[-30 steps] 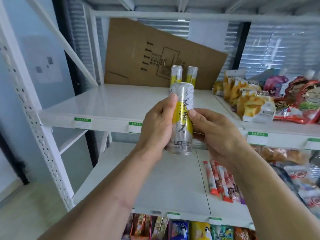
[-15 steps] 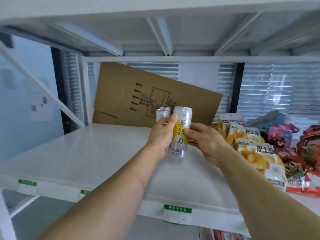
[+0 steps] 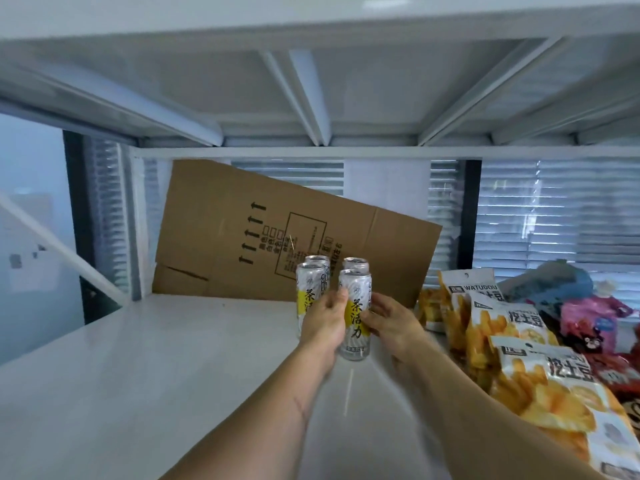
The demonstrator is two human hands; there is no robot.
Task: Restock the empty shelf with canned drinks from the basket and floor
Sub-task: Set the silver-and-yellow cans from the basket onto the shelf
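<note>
Both hands are gripping one can [image 3: 355,317] standing upright on the white shelf [image 3: 173,358]: the left hand [image 3: 323,325] is wrapping its left side, the right hand [image 3: 389,320] its right. Three more cans [image 3: 313,271] are standing just behind and beside it, before a cardboard sheet [image 3: 225,230]. Snack bags [image 3: 498,327] are lying to the right.

Front can [image 3: 355,318]: shiny metal, smooth printed silver-and-yellow skin
Shelf [image 3: 145,358]: smooth white board with a soft sheen, faintly mirroring the can
Cardboard sheet [image 3: 221,233]: matt brown, creased, black print
Snack bags [image 3: 512,327]: glossy crinkled plastic film
Shelf underside above [image 3: 311,98]: painted white metal ribs
</note>
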